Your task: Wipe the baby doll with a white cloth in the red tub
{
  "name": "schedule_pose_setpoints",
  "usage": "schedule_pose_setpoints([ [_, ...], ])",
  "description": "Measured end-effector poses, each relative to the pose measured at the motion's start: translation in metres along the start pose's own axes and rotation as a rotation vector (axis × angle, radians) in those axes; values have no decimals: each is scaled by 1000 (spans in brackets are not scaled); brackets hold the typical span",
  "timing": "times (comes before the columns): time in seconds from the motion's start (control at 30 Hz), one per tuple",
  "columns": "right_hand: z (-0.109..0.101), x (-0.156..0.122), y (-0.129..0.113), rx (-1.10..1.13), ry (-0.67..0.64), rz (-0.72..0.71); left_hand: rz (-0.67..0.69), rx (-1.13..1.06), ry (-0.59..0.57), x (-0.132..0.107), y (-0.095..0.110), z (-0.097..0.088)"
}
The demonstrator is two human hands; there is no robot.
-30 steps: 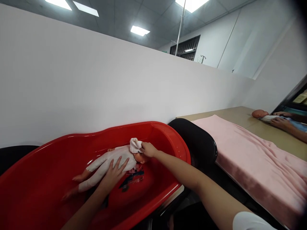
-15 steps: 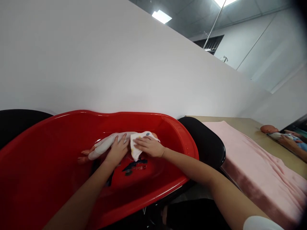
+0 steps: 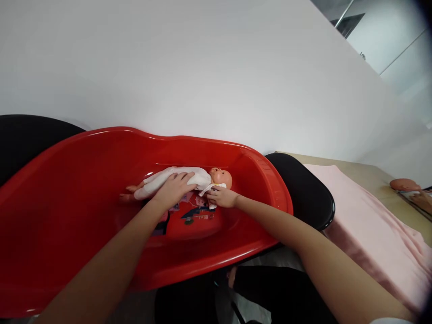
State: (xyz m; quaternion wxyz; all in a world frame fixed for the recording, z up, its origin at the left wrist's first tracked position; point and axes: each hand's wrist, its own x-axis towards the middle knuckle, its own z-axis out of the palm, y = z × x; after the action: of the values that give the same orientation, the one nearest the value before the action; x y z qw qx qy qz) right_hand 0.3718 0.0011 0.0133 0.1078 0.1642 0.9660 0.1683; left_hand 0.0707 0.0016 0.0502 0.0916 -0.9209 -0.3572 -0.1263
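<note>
You are resting your left hand [image 3: 175, 189] flat on the torso of the doll [image 3: 200, 177], the fingers spreading loosely over its white clothing without clenching. Your right hand [image 3: 222, 197] is grasping a small white cloth [image 3: 205, 189], its folds showing around your fingers just beside the doll's neck and head, on your near side. The doll is lying face up inside the red tub [image 3: 67, 216], its head pointing right past your left hand and its feet pointing left.
</note>
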Motion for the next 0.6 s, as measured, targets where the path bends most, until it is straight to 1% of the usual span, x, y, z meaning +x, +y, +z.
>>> schedule_pose_setpoints([
  [0.13,3,-6,6,84,-36,26,3,-2,-40,-1,-3,-2],
  [0.23,5,-11,14,178,-82,21,-21,26,-69,1,-1,-3],
  [0.33,4,-18,23,256,-163,9,-72,55,-35,2,3,-5],
  [0.43,1,-23,28,237,-203,-48,-133,72,16,2,6,-8],
  [0.5,-2,-17,25,176,-194,-108,-186,72,34,2,7,-9],
  [0.6,-3,10,7,162,-133,-160,-234,96,46,0,10,-10],
])
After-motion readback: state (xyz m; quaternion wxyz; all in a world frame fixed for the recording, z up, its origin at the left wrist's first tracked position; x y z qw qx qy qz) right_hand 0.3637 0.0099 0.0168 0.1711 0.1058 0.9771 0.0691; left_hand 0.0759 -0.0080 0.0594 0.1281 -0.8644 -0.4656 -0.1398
